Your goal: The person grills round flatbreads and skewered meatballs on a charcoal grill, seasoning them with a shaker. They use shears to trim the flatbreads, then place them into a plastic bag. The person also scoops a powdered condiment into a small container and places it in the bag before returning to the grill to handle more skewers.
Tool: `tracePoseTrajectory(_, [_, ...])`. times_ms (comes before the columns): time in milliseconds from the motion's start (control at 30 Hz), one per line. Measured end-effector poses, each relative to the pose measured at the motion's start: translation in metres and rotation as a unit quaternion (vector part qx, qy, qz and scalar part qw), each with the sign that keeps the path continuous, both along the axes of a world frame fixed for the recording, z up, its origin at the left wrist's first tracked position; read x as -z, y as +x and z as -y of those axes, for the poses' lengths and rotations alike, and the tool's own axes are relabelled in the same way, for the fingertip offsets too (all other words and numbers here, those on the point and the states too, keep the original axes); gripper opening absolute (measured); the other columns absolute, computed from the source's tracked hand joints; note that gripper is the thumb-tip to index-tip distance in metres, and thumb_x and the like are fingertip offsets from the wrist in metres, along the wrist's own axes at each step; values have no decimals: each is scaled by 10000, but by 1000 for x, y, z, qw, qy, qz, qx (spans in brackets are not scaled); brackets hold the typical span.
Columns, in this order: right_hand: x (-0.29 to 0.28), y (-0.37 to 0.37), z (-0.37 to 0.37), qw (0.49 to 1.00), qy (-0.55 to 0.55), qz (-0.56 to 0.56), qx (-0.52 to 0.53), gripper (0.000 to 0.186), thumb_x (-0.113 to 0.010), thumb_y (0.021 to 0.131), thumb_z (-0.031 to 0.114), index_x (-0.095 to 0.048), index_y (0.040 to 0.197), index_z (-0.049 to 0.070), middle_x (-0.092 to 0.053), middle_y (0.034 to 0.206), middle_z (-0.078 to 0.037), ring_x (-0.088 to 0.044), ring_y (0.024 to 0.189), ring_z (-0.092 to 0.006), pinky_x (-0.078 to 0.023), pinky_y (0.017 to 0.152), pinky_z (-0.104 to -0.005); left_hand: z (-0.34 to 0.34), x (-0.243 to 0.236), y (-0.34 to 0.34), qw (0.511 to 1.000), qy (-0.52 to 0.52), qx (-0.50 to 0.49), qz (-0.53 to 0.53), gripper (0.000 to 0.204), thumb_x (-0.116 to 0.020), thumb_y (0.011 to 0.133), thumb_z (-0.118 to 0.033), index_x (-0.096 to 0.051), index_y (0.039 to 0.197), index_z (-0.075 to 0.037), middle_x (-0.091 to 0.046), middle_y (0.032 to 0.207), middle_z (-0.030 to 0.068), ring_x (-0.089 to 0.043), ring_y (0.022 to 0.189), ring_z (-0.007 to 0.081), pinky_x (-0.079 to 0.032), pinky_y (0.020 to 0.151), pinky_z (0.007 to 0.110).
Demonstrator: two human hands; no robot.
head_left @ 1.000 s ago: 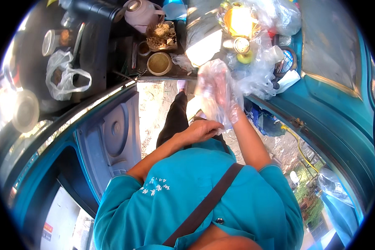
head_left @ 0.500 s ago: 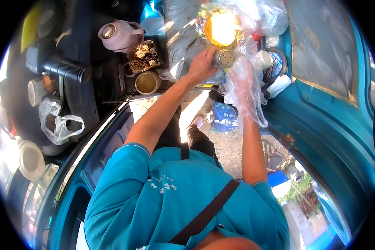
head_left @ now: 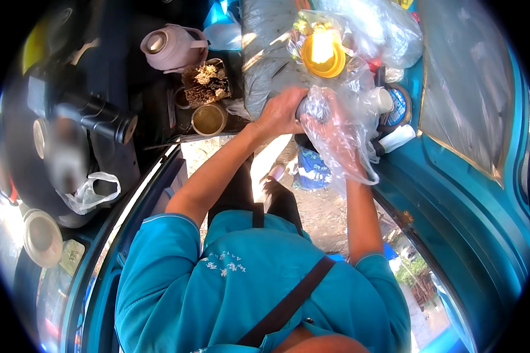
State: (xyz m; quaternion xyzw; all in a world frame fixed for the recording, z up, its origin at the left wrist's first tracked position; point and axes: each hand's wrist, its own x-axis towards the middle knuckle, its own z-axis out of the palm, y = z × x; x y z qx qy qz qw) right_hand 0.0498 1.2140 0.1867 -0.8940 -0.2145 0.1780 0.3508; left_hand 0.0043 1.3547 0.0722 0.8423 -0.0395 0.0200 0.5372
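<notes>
My left hand (head_left: 280, 113) is closed round the left side of a small jar with a round lid. A clear plastic bag (head_left: 362, 120) covers my right hand (head_left: 338, 128) down to the wrist. Through that plastic, the right fingers curl against the right side of the jar (head_left: 315, 109). Bag folds lie over the lid and blur it. Just beyond the jar stands a round yellow container (head_left: 323, 66), partly in glaring sunlight.
To the left are a pink jug (head_left: 169, 48), a box of dried stalks (head_left: 206, 82) and a round tub (head_left: 209, 119). A white cup (head_left: 383, 100), a round blue-labelled tin (head_left: 398, 107) and a white roll (head_left: 398, 139) sit right. A blue patterned bag (head_left: 312, 169) lies below.
My left hand has closed round the jar, which has come nearer to me. My bagged right hand has moved left against it, and the plastic now covers the lid. The view has shifted slightly.
</notes>
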Motion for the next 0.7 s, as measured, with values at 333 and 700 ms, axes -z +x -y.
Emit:
tracePoseTrajectory(333, [-25, -45, -19, 960, -22, -188, -205, 612, -674, 768, 374, -462, 1241, 49, -512, 1186, -178, -475, 1137, -311, -363, 966, -394, -36, -30, -117, 946, -246, 70, -199, 687, -769, 600, -249, -458, 1173, -33, -606, 970, 118, -589, 854, 189, -463, 762, 338])
tracePoseTrajectory(700, [-78, -112, 0, 910, 78, 152, -378, 262, -573, 839, 217, -552, 1037, 47, -553, 998, -107, -560, 944, -257, -448, 802, -352, -11, -117, -187, 987, -87, -12, -137, 638, -751, 564, -150, -523, 1149, -36, -612, 1048, 125, -597, 962, 246, -455, 843, 314])
